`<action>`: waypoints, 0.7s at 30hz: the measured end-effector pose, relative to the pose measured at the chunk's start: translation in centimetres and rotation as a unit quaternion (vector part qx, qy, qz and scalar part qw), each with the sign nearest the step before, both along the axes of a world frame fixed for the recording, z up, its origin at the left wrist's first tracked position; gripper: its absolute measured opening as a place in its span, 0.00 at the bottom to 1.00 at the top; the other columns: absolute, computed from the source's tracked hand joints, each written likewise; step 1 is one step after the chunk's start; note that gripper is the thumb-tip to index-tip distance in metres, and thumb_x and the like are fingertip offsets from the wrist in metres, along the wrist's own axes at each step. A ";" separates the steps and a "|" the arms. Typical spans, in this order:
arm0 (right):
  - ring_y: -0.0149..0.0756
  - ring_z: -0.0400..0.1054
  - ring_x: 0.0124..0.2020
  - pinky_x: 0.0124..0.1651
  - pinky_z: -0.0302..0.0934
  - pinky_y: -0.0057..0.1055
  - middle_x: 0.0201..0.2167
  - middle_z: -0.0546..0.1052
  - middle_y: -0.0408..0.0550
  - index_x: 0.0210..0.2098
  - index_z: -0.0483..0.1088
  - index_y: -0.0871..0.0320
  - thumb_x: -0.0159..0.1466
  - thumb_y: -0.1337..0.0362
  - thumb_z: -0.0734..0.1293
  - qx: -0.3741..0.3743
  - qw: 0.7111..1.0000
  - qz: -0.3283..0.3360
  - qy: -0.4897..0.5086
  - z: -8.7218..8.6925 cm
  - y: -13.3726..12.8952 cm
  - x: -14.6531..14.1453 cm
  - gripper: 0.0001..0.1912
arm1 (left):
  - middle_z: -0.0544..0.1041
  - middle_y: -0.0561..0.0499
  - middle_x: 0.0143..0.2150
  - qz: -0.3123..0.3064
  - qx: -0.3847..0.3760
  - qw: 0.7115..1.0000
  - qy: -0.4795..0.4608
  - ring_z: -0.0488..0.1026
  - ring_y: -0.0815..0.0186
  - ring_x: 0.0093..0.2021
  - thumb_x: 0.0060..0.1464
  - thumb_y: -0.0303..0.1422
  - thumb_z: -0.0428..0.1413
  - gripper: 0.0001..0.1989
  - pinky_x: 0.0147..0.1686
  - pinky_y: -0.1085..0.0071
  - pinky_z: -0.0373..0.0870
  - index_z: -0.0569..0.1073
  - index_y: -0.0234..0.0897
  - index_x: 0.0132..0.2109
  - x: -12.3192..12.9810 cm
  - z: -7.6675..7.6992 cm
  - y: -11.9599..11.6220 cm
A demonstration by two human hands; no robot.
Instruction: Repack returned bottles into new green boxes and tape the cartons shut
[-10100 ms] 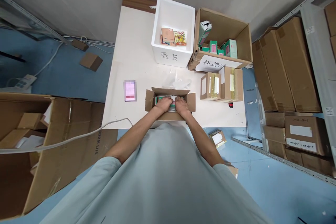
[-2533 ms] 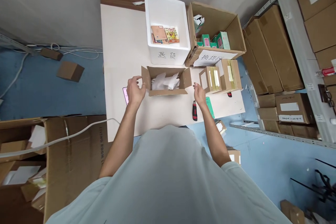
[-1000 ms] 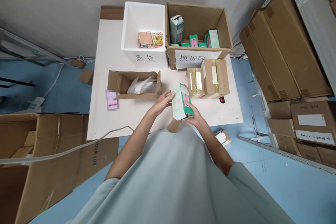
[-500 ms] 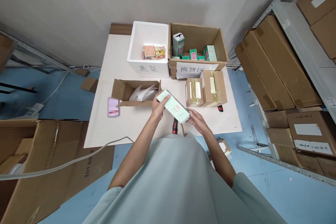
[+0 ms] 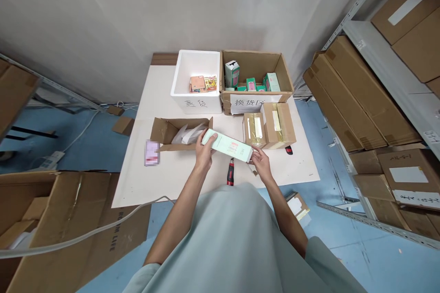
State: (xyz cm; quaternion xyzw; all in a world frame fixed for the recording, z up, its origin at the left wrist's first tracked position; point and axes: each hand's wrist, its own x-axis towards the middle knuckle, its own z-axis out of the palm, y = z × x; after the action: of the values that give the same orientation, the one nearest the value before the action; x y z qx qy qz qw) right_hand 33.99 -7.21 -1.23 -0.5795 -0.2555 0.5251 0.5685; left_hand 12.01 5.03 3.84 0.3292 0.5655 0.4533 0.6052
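White tbl. Both forearms reach fwd, converging. Small open carton L of ctr. Mint-green product box held above tbl, R end nearer body. L hand grips L end, thumb on top; R hand holds R end, fingers curled. Box cutter on tbl below.

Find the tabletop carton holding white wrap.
Head view, left of centre: the carton stands open on the table, in front of the foam bin, beside the left hand.
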 end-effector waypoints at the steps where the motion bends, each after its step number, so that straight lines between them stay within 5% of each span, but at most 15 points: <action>1: 0.46 0.84 0.44 0.46 0.81 0.43 0.44 0.88 0.48 0.58 0.77 0.49 0.57 0.52 0.79 0.001 1.000 -0.011 -0.006 -0.5 0.1 0.0 0.30 | 0.86 0.40 0.58 -0.025 -0.013 1.000 -0.010 0.85 0.47 0.60 0.49 0.51 0.76 0.37 0.53 0.57 0.87 0.78 0.44 0.62 -0.5 0.2 -0.1; 5: 0.49 0.83 0.48 0.51 0.80 0.45 0.47 0.86 0.52 0.47 0.78 0.50 0.59 0.49 0.78 0.013 0.994 -0.035 -0.099 -2.0 0.3 0.0 0.21 | 0.87 0.40 0.54 -0.103 -0.058 0.993 -0.025 0.86 0.47 0.58 0.46 0.54 0.78 0.34 0.55 0.52 0.87 0.81 0.40 0.54 -2.3 0.6 -1.0; 8: 0.55 0.77 0.61 0.64 0.74 0.53 0.57 0.84 0.60 0.41 0.82 0.53 0.66 0.49 0.74 0.049 0.961 -0.052 -0.269 -2.1 -0.1 -0.1 0.15 | 0.86 0.39 0.57 -0.090 -0.086 0.992 -0.023 0.85 0.48 0.58 0.48 0.53 0.78 0.35 0.57 0.51 0.87 0.80 0.39 0.56 -3.0 0.2 -1.9; 11: 0.56 0.75 0.63 0.67 0.72 0.55 0.55 0.84 0.61 0.35 0.85 0.53 0.75 0.49 0.68 0.088 0.918 -0.049 -0.385 -1.2 -0.7 -0.4 0.20 | 0.86 0.38 0.58 -0.057 -0.112 0.991 -0.041 0.85 0.49 0.59 0.52 0.49 0.77 0.31 0.59 0.50 0.86 0.79 0.38 0.56 -3.3 -0.5 -2.7; 13: 0.54 0.77 0.59 0.65 0.73 0.53 0.50 0.86 0.59 0.37 0.87 0.52 0.78 0.47 0.65 0.104 0.916 -0.028 -0.387 -0.5 -0.8 -0.6 0.24 | 0.85 0.38 0.60 -0.048 -0.114 0.991 -0.057 0.84 0.50 0.60 0.56 0.48 0.76 0.29 0.60 0.50 0.85 0.78 0.39 0.57 -3.5 -1.1 -3.2; 17: 0.52 0.82 0.53 0.53 0.80 0.45 0.56 0.87 0.59 0.58 0.87 0.53 0.76 0.41 0.68 0.059 0.946 0.043 -0.315 0.2 -0.2 -0.4 0.27 | 0.83 0.39 0.63 -0.044 -0.104 0.993 -0.040 0.82 0.51 0.63 0.61 0.48 0.73 0.29 0.62 0.52 0.84 0.76 0.42 0.61 -3.7 -2.1 -4.3; 21: 0.50 0.83 0.51 0.48 0.79 0.40 0.61 0.87 0.56 0.58 0.87 0.53 0.74 0.43 0.66 0.005 0.956 0.102 -0.274 -0.1 0.8 0.9 0.27 | 0.81 0.39 0.67 -0.036 -0.113 0.993 -0.022 0.81 0.53 0.64 0.64 0.50 0.71 0.30 0.63 0.53 0.83 0.74 0.42 0.64 -3.7 -3.1 -5.2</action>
State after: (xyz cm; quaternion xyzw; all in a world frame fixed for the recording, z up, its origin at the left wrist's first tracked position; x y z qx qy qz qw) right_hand 34.85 -6.44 -1.37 -0.6691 -0.4618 0.4001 0.4231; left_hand 8.29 -0.15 0.77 0.2688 0.5870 0.3715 0.6672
